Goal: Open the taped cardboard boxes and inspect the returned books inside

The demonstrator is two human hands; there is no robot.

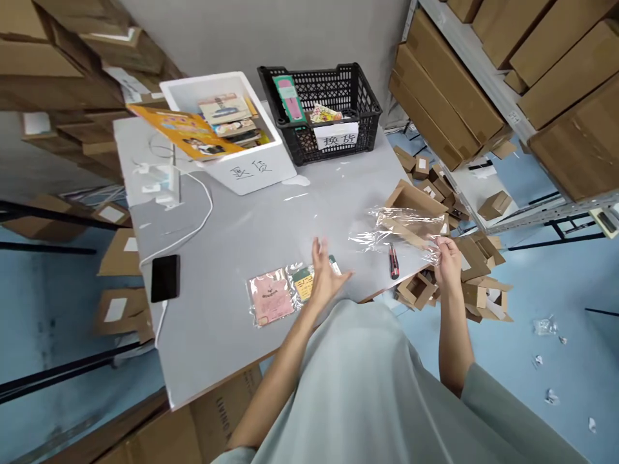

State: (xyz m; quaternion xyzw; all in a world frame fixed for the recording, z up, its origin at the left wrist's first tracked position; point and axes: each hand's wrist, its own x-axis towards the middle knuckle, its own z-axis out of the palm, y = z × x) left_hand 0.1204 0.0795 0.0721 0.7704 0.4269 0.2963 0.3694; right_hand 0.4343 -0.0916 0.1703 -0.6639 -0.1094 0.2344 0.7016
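My left hand [325,274] hovers open, fingers spread, over small packets in clear wrap [285,291] lying near the front edge of the grey table [242,232]. It partly covers the yellow-green packet; the pink packet [269,298] lies just left of it. My right hand [447,258] is closed in a pinch on a crumpled sheet of clear plastic film [396,232] held up over the table's right edge. Under the film lies an opened brown cardboard box [413,203]. A red-handled utility knife [393,261] lies on the table between my hands.
A black phone [165,277] on a white cable lies at the left. A white foam box [232,129] of books and a black crate [322,109] stand at the back. Small cardboard boxes [464,283] litter the blue floor at the right, below shelves of cartons [507,77].
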